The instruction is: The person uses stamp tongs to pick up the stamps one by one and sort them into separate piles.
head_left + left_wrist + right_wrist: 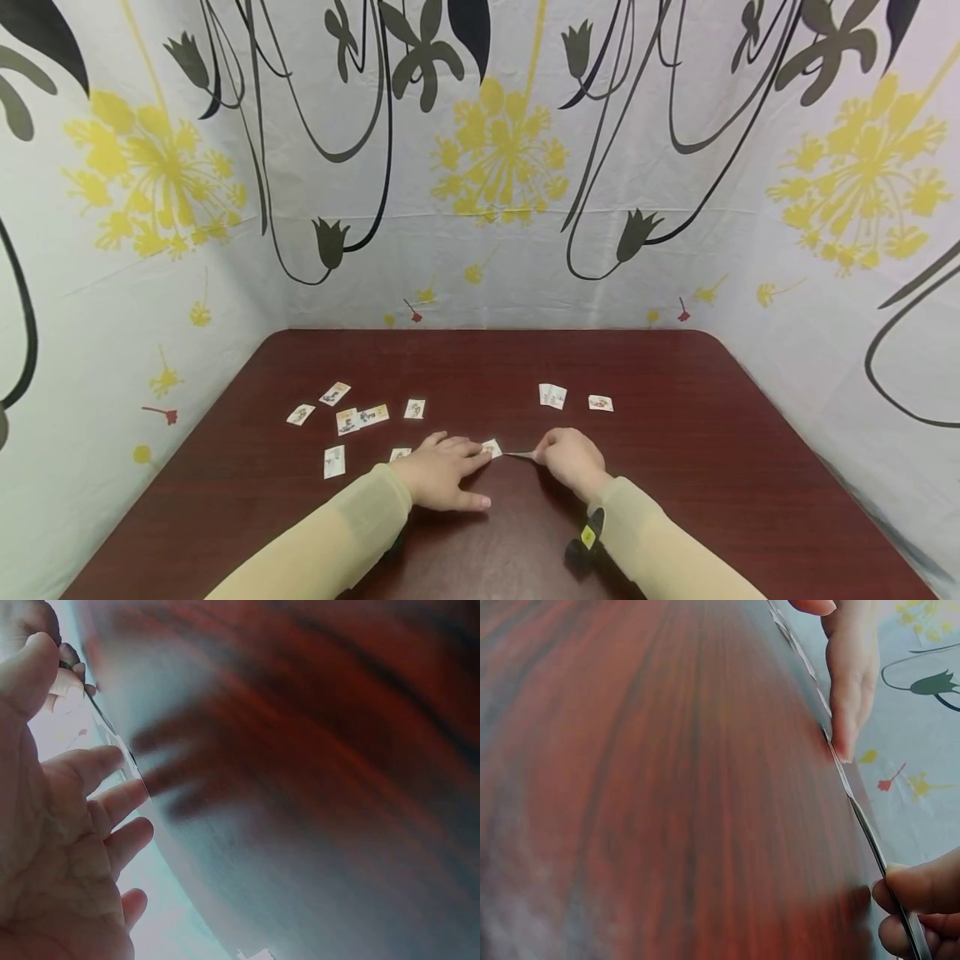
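In the head view my right hand [573, 460] pinches slim metal tweezers [521, 455] between thumb and fingers. Their tip points left and meets the edge of a small white picture card [492, 448]. My left hand [441, 471] lies palm down with fingers spread, its fingertips at that card's left side. Partly hidden behind the left hand is another card [400, 454]. The right wrist view shows the tweezers [870, 836] running low along the table towards the left hand's fingertips [844, 742]. From the left wrist the straight fingers [124, 799] are seen from the palm side.
Several small picture cards lie at the left, among them a pair touching [362, 418] and a single card [334, 462]. Farther right are overlapping cards [552, 396] and a lone card [601, 402]. The dark red table [675, 500] meets patterned curtains [480, 275] behind.
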The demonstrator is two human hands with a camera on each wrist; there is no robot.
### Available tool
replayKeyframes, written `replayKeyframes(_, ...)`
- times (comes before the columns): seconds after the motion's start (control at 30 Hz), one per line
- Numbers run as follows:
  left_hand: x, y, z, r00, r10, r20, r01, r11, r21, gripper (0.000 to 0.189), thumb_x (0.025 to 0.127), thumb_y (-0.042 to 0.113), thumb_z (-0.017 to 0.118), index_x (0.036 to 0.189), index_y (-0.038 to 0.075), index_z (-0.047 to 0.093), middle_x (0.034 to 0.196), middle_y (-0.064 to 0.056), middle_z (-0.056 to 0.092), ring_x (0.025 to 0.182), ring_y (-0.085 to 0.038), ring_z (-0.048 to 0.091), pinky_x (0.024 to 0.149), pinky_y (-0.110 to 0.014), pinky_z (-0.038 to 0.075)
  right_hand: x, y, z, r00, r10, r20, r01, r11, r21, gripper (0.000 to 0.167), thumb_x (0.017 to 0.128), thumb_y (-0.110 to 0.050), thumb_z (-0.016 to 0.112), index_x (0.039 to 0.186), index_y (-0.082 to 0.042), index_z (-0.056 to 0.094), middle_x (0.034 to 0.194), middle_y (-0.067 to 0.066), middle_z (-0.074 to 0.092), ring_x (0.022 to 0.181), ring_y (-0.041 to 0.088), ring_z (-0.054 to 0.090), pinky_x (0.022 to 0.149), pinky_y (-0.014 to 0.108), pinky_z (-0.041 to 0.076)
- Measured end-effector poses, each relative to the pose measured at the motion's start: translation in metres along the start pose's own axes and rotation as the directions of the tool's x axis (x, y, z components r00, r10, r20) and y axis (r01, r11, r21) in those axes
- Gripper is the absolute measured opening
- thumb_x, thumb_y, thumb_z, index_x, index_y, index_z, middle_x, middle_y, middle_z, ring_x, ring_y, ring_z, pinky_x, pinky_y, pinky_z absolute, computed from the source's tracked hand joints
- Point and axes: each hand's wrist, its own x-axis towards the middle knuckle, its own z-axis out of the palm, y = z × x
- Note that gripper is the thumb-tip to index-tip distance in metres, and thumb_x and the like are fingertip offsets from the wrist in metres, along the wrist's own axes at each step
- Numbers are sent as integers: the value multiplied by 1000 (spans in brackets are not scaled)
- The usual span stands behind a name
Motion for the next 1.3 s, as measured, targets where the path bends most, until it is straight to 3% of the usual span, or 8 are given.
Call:
replayKeyframes(0.87, -2, -2, -2, 999, -5, 47, 9, 997, -82, 76, 89, 69, 44, 150, 25, 37, 155, 4, 30, 144, -21, 22, 115, -52, 11, -3, -5, 3, 1000, 2, -4, -2, 1000, 10, 11, 82, -21, 70, 71, -19, 70, 74, -9, 63, 68, 12, 55, 62, 35, 44)
replayKeyframes(1.1, 0, -3, 1, 1000, -7, 15, 8, 999, -48, 77, 88, 70, 45, 149, 23, 38, 147, 1, 39, 138, -21, 32, 114, -49, 17, -6, -7, 3, 1000, 20, -9, -20, 1000, 15, 11, 83, -21, 70, 72, -19, 70, 74, -8, 63, 70, 12, 56, 64, 36, 44)
replayKeyframes(1.3, 0, -3, 2, 1000, -2, 15, 3, 998, -55, 76, 89, 67, 47, 149, 21, 39, 146, 0, 40, 138, -22, 32, 113, -50, 18, -7, -8, 3, 1000, 24, -16, -24, 1000, 5, 10, 83, -22, 70, 73, -19, 70, 75, -8, 63, 71, 13, 57, 64, 36, 44)
